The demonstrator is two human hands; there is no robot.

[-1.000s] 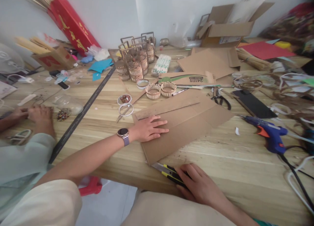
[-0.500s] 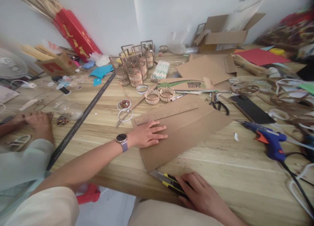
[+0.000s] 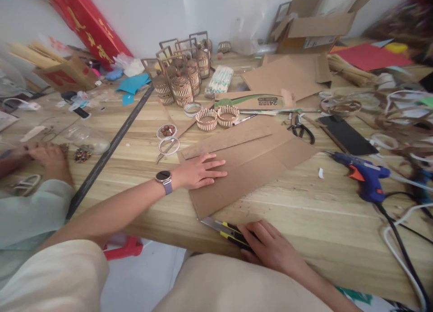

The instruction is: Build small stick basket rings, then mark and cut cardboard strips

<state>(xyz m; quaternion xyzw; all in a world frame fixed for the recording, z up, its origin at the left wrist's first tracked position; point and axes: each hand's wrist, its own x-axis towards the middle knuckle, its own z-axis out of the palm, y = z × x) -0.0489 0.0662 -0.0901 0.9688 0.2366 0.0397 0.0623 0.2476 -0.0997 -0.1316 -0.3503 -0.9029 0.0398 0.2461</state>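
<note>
My left hand [image 3: 200,171] lies flat with spread fingers on a folded sheet of brown cardboard [image 3: 243,176], its wrist wearing a watch [image 3: 163,177]. Near the table's front edge, my right hand [image 3: 269,245] is closed around the handle of a black and yellow utility knife [image 3: 227,230]. The knife lies low over the wood, its blade out and its tip close to the cardboard's lower left corner. Behind the cardboard sit two small round slatted baskets [image 3: 206,119]. White rings [image 3: 168,146] lie to its left, one around several brown beads.
A blue glue gun [image 3: 367,172] with its cord, a black phone [image 3: 347,135] and black-handled pliers [image 3: 300,128] lie to the right. Several lidded slatted baskets [image 3: 182,90] stand behind. At left, another person's hands [image 3: 50,160] rest beyond a dark strip [image 3: 111,151].
The camera view has tilted down slightly, so things on the table appear higher. Both hands, the knife and the cardboard keep nearly the same places relative to one another.
</note>
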